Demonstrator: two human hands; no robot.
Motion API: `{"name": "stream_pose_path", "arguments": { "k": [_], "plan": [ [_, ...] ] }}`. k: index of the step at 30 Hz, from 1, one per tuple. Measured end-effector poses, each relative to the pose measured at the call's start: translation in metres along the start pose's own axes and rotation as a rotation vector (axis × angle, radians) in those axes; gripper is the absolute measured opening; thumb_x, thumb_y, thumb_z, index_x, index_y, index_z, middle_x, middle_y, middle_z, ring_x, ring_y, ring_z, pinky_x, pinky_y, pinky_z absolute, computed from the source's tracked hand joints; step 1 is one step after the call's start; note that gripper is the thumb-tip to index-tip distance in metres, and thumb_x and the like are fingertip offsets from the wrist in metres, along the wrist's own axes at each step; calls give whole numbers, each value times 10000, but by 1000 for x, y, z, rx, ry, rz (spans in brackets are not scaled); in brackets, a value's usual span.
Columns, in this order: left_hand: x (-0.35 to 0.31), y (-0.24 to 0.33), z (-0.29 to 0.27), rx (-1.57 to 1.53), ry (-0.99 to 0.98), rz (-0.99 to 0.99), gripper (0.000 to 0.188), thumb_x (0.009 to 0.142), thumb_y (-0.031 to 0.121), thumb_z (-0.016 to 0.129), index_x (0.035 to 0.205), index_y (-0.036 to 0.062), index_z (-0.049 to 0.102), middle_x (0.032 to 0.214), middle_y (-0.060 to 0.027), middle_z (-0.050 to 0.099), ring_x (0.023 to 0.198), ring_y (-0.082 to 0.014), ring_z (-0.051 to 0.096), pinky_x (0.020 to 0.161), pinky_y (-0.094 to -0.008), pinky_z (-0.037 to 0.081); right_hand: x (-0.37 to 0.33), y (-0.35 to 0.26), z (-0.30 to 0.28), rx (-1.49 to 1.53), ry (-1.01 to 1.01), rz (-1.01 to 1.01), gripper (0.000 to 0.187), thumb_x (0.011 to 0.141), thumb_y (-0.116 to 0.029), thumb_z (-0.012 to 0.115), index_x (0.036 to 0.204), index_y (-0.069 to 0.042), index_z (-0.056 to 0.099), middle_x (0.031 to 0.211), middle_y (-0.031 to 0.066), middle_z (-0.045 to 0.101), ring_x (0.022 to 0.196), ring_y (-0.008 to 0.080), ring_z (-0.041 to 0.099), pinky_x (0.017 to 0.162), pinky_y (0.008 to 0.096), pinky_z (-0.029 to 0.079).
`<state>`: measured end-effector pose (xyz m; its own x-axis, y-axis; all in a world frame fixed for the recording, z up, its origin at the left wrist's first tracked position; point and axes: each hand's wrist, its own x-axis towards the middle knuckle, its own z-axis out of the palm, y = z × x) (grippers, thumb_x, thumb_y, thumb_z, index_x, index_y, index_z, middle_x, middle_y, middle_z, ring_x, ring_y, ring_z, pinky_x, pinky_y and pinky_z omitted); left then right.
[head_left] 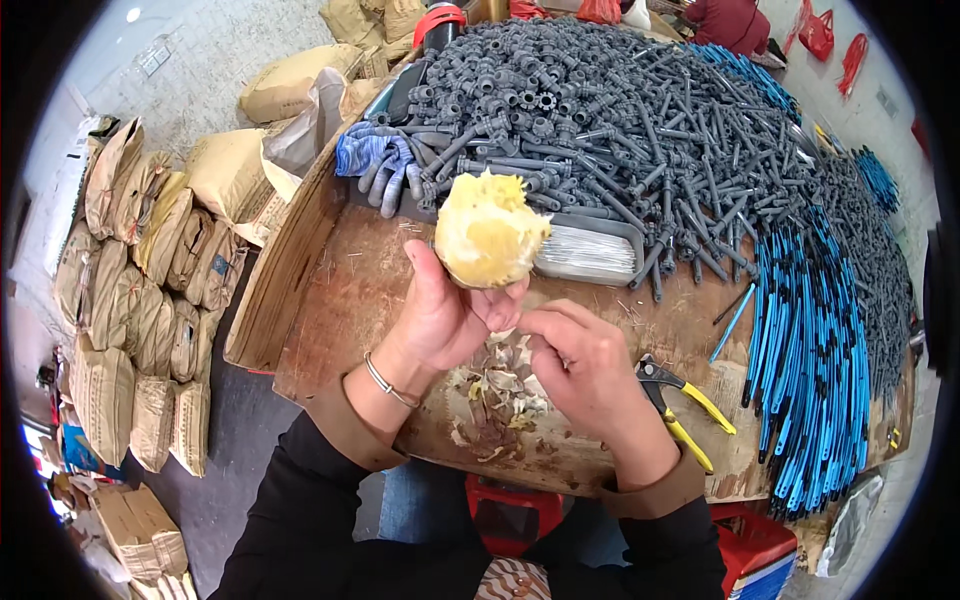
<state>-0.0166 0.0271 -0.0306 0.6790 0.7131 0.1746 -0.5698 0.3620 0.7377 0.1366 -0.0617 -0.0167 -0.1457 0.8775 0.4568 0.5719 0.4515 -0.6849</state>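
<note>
My left hand (pixel 440 318) is closed under a yellow, roundish lump of peeled food (pixel 490 238), holding it up above the table. The lump has a ragged, broken top and a paler side; its exact kind is unclear. Close by the left fingertips, my right hand (pixel 588 370) is closed with its fingers curled inward. Whether something is pinched there is hidden. Brown and whitish peelings (pixel 500 405) lie scattered on the worn wooden table (pixel 320 320) below both hands. Pliers with yellow handles (pixel 700 405) rest beside my right wrist.
Beyond my hands rises a big heap of grey plastic fittings (pixel 600 110). A tray of thin metal rods (pixel 590 250) and a blue-grey glove (pixel 382 165) sit at its near edge. Blue strips (pixel 810 370) are piled right; brown sacks (pixel 150 270) are stacked left.
</note>
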Motion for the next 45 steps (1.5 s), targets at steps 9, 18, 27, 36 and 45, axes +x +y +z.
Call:
{"name": "stream_pose_path", "arguments": {
  "k": [9, 18, 27, 36, 45],
  "plan": [
    [-18, 8, 24, -135, -115, -11, 873, 710, 619, 639, 1307, 49, 355, 1072, -92, 568, 783, -160, 566, 692, -286, 468, 3, 1, -3, -76, 168, -8, 240, 693, 59, 576, 926, 4, 596, 949, 147, 599, 774, 330, 611, 664, 367, 506],
    [-32, 8, 35, 212, -537, 94, 908, 600, 216, 869, 1302, 21, 327, 1273, -79, 458, 1144, -174, 477, 968, -320, 392, 3, 2, -5, -65, 147, -83, 211, 637, 76, 576, 828, -15, 574, 930, 140, 603, 782, 293, 616, 656, 343, 510],
    [-27, 18, 35, 175, -682, -16, 646, 725, 257, 782, 1215, -45, 489, 1102, -276, 564, 982, -341, 609, 806, -393, 505, 2, 4, 4, -88, 146, -37, 213, 627, 86, 578, 811, -21, 573, 924, 121, 603, 784, 283, 615, 644, 329, 510],
    [-35, -45, 90, -535, -219, 626, 787, 614, 320, 853, 1216, -17, 475, 1100, -181, 568, 978, -290, 583, 820, -377, 465, 3, -1, 6, -104, 143, -38, 210, 668, 115, 574, 824, -20, 614, 922, 121, 623, 756, 216, 626, 626, 271, 500],
    [-15, 33, 40, 191, -693, 287, 834, 647, 319, 832, 1291, -3, 413, 1137, -194, 549, 999, -328, 571, 845, -413, 450, 4, 0, 7, -108, 139, -38, 233, 653, 96, 592, 862, -7, 603, 938, 122, 611, 778, 259, 618, 632, 309, 504]
  ]
}}
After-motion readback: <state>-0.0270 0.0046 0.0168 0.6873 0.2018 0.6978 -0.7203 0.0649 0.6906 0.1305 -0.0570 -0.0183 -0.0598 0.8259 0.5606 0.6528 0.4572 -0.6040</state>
